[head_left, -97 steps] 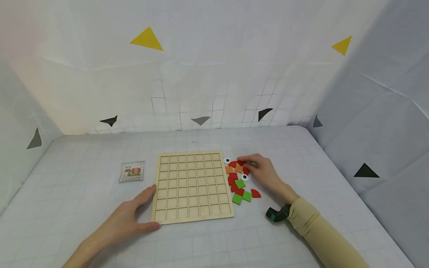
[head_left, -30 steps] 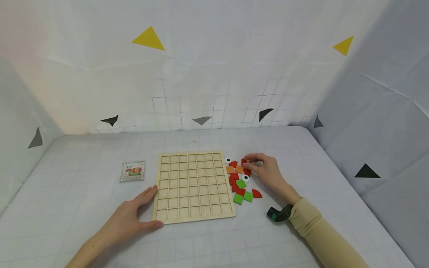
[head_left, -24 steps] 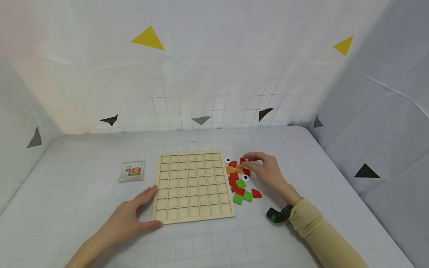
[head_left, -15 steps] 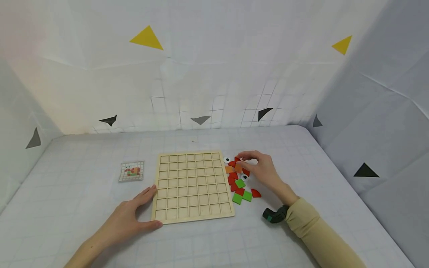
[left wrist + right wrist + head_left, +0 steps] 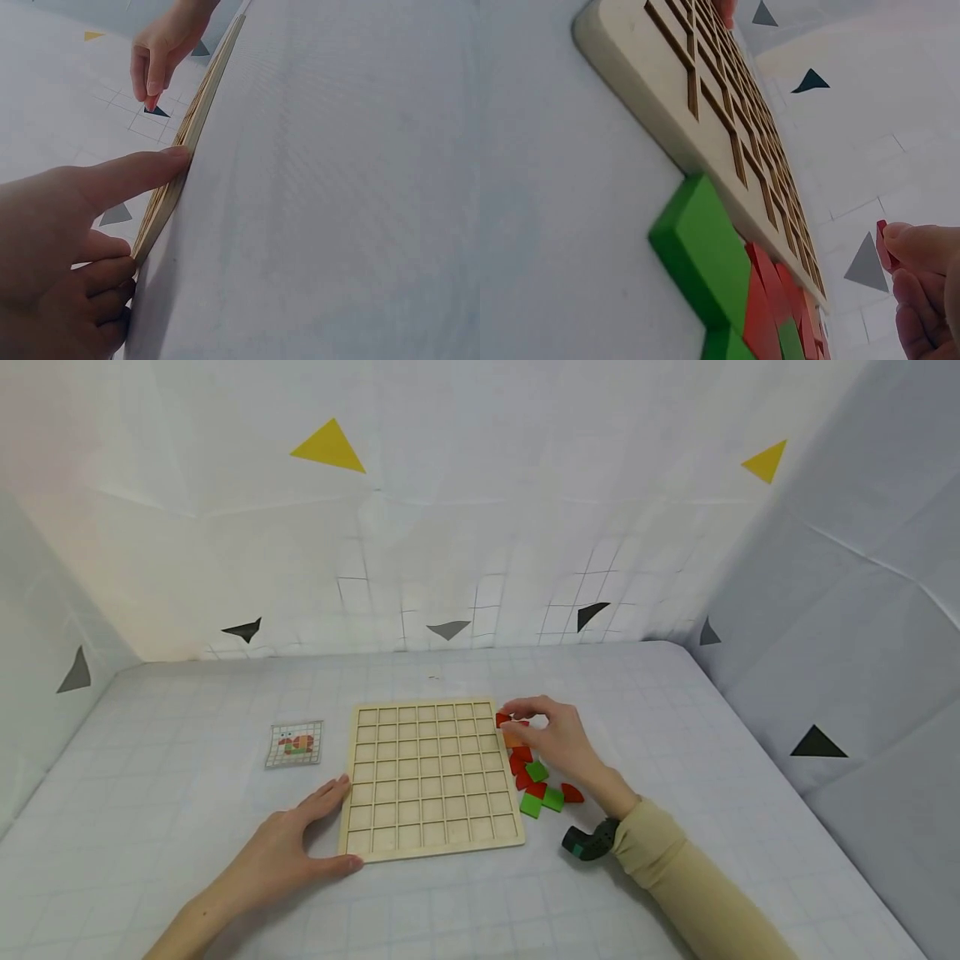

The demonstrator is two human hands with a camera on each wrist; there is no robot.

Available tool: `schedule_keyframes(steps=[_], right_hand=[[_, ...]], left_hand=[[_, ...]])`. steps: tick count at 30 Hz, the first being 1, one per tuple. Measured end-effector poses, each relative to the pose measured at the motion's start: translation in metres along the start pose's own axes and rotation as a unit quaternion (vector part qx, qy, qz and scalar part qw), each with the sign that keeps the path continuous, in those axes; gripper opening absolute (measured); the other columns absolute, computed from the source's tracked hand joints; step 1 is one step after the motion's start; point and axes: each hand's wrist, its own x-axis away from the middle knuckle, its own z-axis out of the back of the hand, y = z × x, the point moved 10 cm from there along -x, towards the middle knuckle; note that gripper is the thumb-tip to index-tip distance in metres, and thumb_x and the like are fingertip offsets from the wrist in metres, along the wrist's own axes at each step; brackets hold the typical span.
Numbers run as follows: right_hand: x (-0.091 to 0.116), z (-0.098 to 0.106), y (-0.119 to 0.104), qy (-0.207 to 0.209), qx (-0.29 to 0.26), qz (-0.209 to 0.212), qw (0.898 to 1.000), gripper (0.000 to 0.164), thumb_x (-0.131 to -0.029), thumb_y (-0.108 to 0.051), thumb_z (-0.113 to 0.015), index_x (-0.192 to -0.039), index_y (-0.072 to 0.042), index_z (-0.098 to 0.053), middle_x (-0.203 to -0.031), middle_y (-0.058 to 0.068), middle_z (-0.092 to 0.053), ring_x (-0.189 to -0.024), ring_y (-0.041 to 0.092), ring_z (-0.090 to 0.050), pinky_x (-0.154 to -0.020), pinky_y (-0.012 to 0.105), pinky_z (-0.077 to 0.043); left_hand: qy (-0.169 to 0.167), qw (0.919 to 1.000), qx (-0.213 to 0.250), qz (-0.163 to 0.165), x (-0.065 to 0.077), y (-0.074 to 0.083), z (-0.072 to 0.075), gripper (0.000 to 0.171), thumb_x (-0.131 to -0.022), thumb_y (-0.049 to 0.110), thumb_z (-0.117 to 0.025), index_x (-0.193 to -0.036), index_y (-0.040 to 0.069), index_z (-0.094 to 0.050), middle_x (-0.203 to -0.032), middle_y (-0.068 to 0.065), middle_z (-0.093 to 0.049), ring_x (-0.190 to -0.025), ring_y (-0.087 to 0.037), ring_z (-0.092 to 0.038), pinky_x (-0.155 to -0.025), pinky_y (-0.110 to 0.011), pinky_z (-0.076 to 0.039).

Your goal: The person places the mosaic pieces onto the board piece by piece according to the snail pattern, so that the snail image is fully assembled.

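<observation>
I see the red piece (image 5: 502,720) pinched between the thumb and fingers of the right hand (image 5: 551,728), over the far end of the right rim of the grid board (image 5: 431,779); the wrist views show it apart from the board. For this carry I'd use a light pinch near the edge, turn the piece to suit a cell before lowering, and set it down flat rather than corner-first. I'd also lift the wrist well clear, since loose pieces crowd that rim and could be dragged. The left hand (image 5: 281,839) is spread wide, thumb and fingers against the board's near left corner; I judge that enough bracing, provided it doesn't shove. Along the board's right side lie 3 green squares (image 5: 531,806), several red shapes (image 5: 572,793) and at least 1 orange piece (image 5: 513,741). Farther out, left of the board, sits the picture card (image 5: 294,744); I make out red, green and orange, but its finer detail is too small. Whatever lies beneath the right hand is covered, so I can't count the pieces there. From the right wrist, the thumb hides part of the held piece and I see it nearly edge-on, so its outline escapes me.
</observation>
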Motion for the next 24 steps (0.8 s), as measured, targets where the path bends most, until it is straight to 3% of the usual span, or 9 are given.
schedule_keyframes(steps=[6,15,24], right_hand=[[-0.003,-0.011,-0.009,-0.005,0.002,0.004,1.000,0.025,-0.089,-0.023,-0.078,-0.112,-0.016,-0.075,-0.102,0.001,-0.072,-0.097,0.024,-0.064,-0.084,0.042,-0.053],[-0.005,-0.030,-0.017,-0.024,-0.009,0.024,0.999,0.021,-0.088,-0.027,-0.078,-0.107,-0.020,-0.075,-0.102,-0.007,-0.073,-0.095,0.013,-0.064,-0.083,0.038,-0.053],[-0.002,-0.048,-0.016,-0.044,-0.009,0.018,0.999,0.020,-0.087,-0.026,-0.080,-0.106,-0.021,-0.076,-0.104,-0.009,-0.073,-0.097,0.012,-0.062,-0.077,0.033,-0.051]], left_hand=[[0.003,1.0000,0.000,-0.008,0.000,0.001,-0.001,0.102,-0.071,0.062,-0.081,-0.153,0.016,-0.042,-0.158,-0.009,-0.040,-0.143,-0.037,-0.040,-0.107,-0.063,-0.038],[0.004,1.0000,-0.004,-0.006,-0.001,0.002,0.001,0.102,-0.072,0.064,-0.080,-0.154,0.017,-0.042,-0.158,-0.009,-0.040,-0.142,-0.038,-0.040,-0.106,-0.064,-0.038],[0.003,1.0000,-0.002,-0.003,0.000,0.000,0.000,0.102,-0.071,0.065,-0.080,-0.154,0.018,-0.042,-0.158,-0.008,-0.040,-0.142,-0.038,-0.041,-0.106,-0.064,-0.038]])
